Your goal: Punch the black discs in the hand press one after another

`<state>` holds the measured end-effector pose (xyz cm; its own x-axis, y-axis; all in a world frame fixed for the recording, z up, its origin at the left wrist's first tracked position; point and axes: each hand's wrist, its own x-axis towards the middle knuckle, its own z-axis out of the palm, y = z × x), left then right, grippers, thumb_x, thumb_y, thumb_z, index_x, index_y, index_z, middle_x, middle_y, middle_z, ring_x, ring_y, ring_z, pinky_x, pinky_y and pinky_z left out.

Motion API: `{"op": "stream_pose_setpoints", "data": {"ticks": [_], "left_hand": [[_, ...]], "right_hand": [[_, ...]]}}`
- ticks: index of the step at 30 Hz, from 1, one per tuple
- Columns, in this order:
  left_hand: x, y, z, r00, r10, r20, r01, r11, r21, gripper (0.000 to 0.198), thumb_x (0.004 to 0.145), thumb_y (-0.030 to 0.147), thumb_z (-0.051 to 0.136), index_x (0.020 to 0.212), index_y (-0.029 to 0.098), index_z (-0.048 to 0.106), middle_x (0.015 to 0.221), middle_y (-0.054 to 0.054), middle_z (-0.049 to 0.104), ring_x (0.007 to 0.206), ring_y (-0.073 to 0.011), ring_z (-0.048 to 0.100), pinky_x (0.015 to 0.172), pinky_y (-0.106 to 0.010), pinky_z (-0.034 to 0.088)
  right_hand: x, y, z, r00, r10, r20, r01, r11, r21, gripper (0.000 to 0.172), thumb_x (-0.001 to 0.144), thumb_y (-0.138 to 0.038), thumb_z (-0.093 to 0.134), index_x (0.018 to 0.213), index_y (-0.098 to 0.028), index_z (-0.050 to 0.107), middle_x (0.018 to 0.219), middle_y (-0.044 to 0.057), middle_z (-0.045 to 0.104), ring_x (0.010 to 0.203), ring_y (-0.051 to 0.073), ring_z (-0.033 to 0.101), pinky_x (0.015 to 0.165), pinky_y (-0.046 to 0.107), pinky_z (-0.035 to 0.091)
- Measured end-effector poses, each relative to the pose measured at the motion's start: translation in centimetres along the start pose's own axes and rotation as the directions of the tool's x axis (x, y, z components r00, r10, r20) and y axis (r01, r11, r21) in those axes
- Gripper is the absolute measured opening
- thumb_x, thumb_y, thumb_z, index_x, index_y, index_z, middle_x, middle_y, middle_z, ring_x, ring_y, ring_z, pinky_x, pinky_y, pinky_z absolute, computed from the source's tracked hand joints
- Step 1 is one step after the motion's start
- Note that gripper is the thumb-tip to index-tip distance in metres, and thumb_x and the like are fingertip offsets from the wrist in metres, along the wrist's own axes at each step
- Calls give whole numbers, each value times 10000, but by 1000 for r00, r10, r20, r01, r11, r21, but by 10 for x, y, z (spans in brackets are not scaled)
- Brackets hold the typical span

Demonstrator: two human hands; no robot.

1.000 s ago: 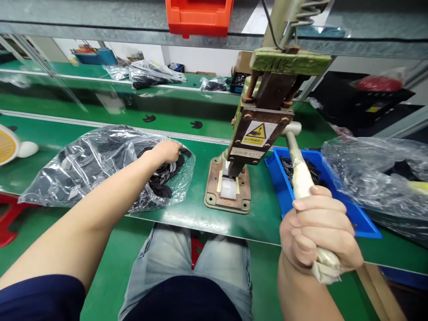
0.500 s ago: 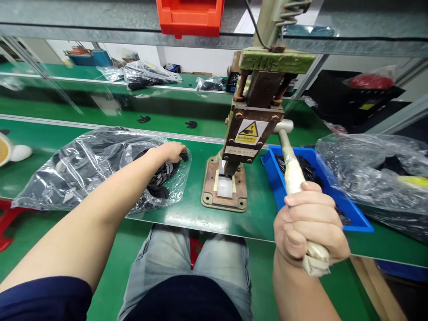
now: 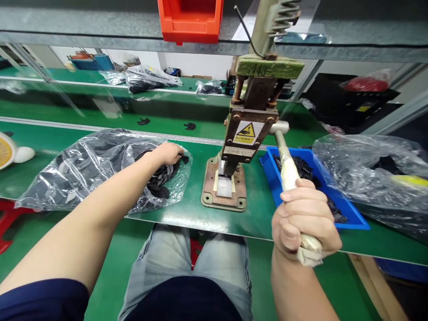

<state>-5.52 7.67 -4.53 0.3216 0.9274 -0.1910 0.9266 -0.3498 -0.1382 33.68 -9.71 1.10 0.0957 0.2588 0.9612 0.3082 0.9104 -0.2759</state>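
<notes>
My left hand (image 3: pixel 170 153) is at the open mouth of a clear plastic bag (image 3: pixel 90 167) full of flat black parts. Its fingers are closed, and the end of a black part (image 3: pixel 184 158) shows at the fingertips. My right hand (image 3: pixel 306 220) is wrapped round the tape-covered lever (image 3: pixel 288 168) of a hand press (image 3: pixel 256 113). The press stands on a brownish base plate (image 3: pixel 207 189). A pale, shiny block (image 3: pixel 224 187) lies on that base beneath the ram. No black part can be made out under the ram.
Right of the press, a blue bin (image 3: pixel 356 218) holds black parts, with another clear bag (image 3: pixel 371 165) beside it. Two loose black pieces (image 3: pixel 143 121) lie beyond the table's rail. An orange bin (image 3: pixel 190 31) hangs on the shelf above. A round white object (image 3: pixel 8 151) sits far left.
The camera view has shifted slightly. My right hand and the lever appear a little higher and further left. My left hand has barely moved at the bag's mouth.
</notes>
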Motion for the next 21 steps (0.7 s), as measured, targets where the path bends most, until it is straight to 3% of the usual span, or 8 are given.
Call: {"op": "stream_pose_setpoints", "data": {"ticks": [2,5,7,9,12,14,16,21], "left_hand": [[-7,3,-4,998,31,-57,-32,999,-16,399,975,314,495,1284,269,744,1229,-74,757,1165,-250,669,1034,-327,467],[-25,11,-13,965,80,-251,-101,992,-72,398,1003,355,486,1265,244,764,1231,-120,717,1202,-286,633,1080,-400,439],[-42,24,-20,925,50,-378,-120,979,-162,397,1007,414,507,1233,226,774,1169,-138,701,1168,-305,629,1048,-431,452],[-58,43,-25,907,-30,-419,-123,935,-333,392,1009,474,516,1148,210,770,1048,-111,701,1048,-278,654,942,-399,494],[-72,80,-26,958,-134,-253,-80,723,-686,406,1013,564,504,973,201,683,816,-33,682,755,-189,641,694,-301,493],[-72,103,-22,992,-99,-82,-20,510,-860,410,1006,599,517,912,209,601,705,3,662,622,-149,604,588,-258,455],[-64,124,-16,999,-40,25,37,344,-938,399,989,597,567,884,212,552,665,11,669,563,-127,595,546,-233,442],[-34,156,-9,994,-21,104,106,210,-972,339,982,493,655,855,199,543,622,-1,683,474,-100,580,484,-207,424]], "right_hand": [[1,-1,0,1000,0,-2,0,1000,-1,202,822,-333,681,662,-273,571,611,-47,580,698,205,647,896,598,571],[2,-2,0,1000,4,9,-4,1000,-1,193,823,-319,681,673,-265,571,624,-47,587,708,208,649,911,604,566],[2,-3,1,1000,9,17,-9,1000,-3,191,819,-309,679,672,-262,566,622,-47,588,704,209,647,907,606,565],[2,-3,2,1000,-3,-4,3,1000,4,199,824,-318,672,669,-259,561,613,-47,580,696,202,643,899,589,563],[1,-3,5,999,-13,-37,14,1000,12,231,836,-342,683,663,-256,555,605,-49,570,694,186,637,901,561,558],[0,-3,5,999,-3,-40,3,1000,6,260,848,-358,690,657,-259,545,604,-55,566,694,183,633,912,563,559],[1,-5,5,1000,16,-23,-16,1000,-11,274,860,-370,691,656,-262,543,608,-58,570,698,186,636,924,576,563],[2,-7,3,1000,30,0,-30,999,-17,272,869,-363,680,658,-261,542,627,-58,586,728,192,650,942,593,572]]}}
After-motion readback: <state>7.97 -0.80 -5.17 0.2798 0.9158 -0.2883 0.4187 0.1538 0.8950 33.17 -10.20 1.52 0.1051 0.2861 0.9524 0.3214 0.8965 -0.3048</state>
